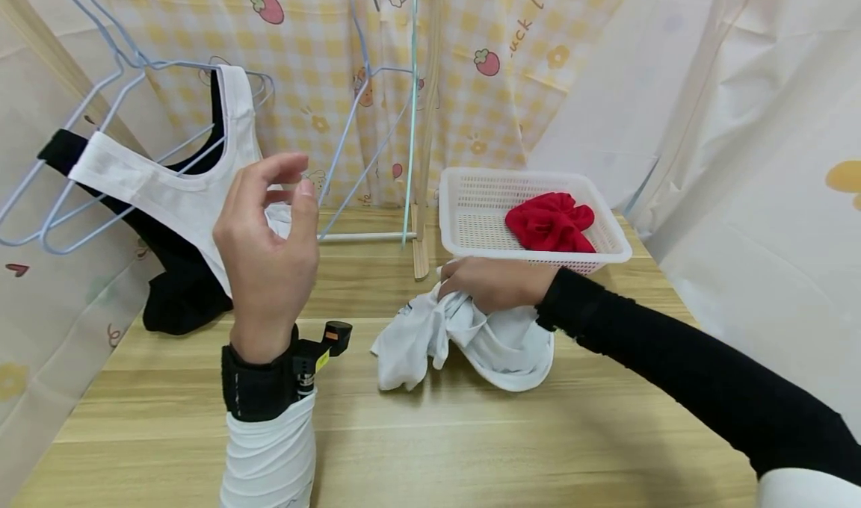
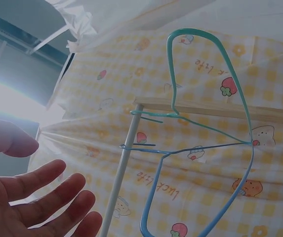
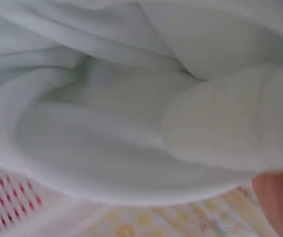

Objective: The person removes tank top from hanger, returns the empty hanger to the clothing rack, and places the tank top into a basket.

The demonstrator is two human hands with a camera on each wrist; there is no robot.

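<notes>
A bunched white garment [image 1: 511,351] hangs from my right hand [image 1: 494,284] low over the table, in front of the basket. The fingers grip its upper part; in the right wrist view the white cloth [image 3: 106,133] fills most of the picture and hides the fingertips. My left hand [image 1: 269,246] is raised, holding nothing, its fingers loosely bent and apart from the thumb. In the left wrist view this hand [image 2: 42,197] is nearest a blue hanger [image 2: 153,197] and a green hanger [image 2: 225,59] on the rack's rail.
A white tank top [image 1: 195,194] and a black garment [image 1: 178,299] hang on blue hangers at left. The clothes rack [image 1: 427,119] stands at the back. Behind my right hand, a white basket [image 1: 464,246] contains a red cloth [image 1: 551,222]. All stand on a wooden table [image 1: 403,448].
</notes>
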